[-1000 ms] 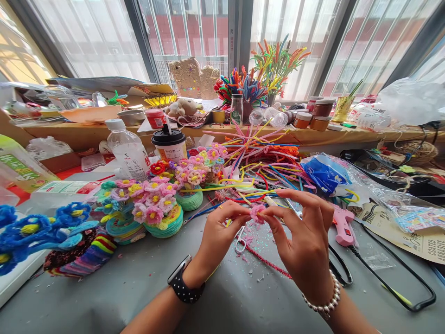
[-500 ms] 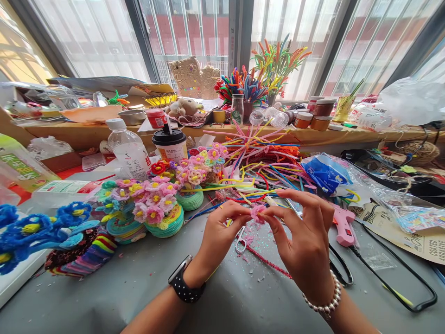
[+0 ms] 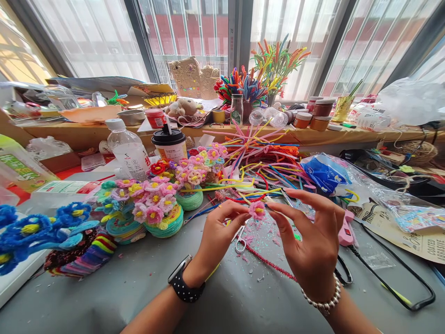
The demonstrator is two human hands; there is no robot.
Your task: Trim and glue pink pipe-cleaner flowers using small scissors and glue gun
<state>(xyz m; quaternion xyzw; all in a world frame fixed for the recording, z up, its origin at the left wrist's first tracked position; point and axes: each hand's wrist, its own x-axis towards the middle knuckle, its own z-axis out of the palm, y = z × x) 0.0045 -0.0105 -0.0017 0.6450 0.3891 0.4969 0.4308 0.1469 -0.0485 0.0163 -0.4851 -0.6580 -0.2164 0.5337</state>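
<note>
A small pink pipe-cleaner flower [image 3: 257,210] with a yellow centre is pinched between the thumb and fingers of my left hand [image 3: 222,232]. My right hand [image 3: 306,236] is just right of the flower, its thumb and fingers apart and nothing visible between them. Below the flower, scissors [image 3: 240,241] with pale handles lie on the grey table beside a red pipe cleaner [image 3: 269,263]. Pink fuzz and glitter are scattered there. Finished pink flowers [image 3: 155,204] stand in a pastel coiled pot [image 3: 170,225] to the left.
Loose pipe cleaners [image 3: 257,155] are heaped behind my hands. A pink glue gun [image 3: 346,229] with a black cord lies at the right, near a blue packet [image 3: 327,175]. At the left are a lidded cup [image 3: 170,144], a plastic bottle [image 3: 128,150] and blue flowers [image 3: 34,227].
My right hand has moved slightly right, off the pink flower, and its fingers have parted. The flower now faces me with its yellow centre showing; my left hand still holds it.
</note>
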